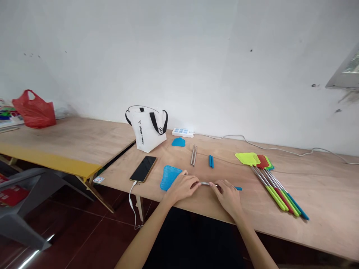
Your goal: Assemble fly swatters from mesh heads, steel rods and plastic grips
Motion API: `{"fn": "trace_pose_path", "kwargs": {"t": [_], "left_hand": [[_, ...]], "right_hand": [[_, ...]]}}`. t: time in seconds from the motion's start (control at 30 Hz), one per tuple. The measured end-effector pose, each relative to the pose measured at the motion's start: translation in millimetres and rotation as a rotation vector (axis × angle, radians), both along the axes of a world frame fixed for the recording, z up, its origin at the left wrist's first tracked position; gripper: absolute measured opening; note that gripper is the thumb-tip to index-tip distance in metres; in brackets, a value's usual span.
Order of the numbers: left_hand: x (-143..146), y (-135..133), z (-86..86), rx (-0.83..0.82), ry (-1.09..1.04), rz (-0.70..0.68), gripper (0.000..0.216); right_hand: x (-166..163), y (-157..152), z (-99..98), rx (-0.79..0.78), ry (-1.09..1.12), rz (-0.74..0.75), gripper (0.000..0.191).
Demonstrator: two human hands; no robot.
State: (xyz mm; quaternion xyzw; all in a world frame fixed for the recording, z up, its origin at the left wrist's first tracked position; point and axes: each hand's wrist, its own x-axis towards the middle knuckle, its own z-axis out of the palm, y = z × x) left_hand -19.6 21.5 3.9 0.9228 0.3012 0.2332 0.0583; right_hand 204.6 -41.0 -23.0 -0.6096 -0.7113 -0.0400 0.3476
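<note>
A fly swatter lies across the near part of the wooden table [322, 186], with a blue mesh head [169, 176], a thin metal rod [206, 184] and a blue handle tip [238, 188]. My left hand [182, 186] is closed round the rod just beside the mesh head. My right hand [228, 196] is closed on the rod near the blue handle. Both forearms reach in from the bottom edge.
A black phone [143, 169] with a white cable lies left of the swatter. Behind stand a white tote bag [147, 128], a loose blue head [178, 142], two metal rods [193, 155], two blue grips [211, 161] and a power strip [183, 132]. Several finished swatters [275, 183] lie right. A red bag [35, 110] sits far left.
</note>
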Motion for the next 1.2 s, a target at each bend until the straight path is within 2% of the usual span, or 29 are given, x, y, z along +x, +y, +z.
{"fn": "trace_pose_path", "kwargs": {"t": [0.2, 0.73, 1.2], "left_hand": [[4, 1, -10.4, -0.140, 0.007, 0.070, 0.024], [6, 2, -13.1, -0.127, -0.006, 0.089, 0.021], [6, 2, -13.7, -0.129, 0.004, 0.085, 0.026]], "right_hand": [[3, 3, -7.4, -0.071, -0.022, 0.018, 0.056], [2, 2, -5.5, -0.065, -0.023, 0.022, 0.060], [2, 2, -5.7, -0.063, -0.036, 0.025, 0.054]]}}
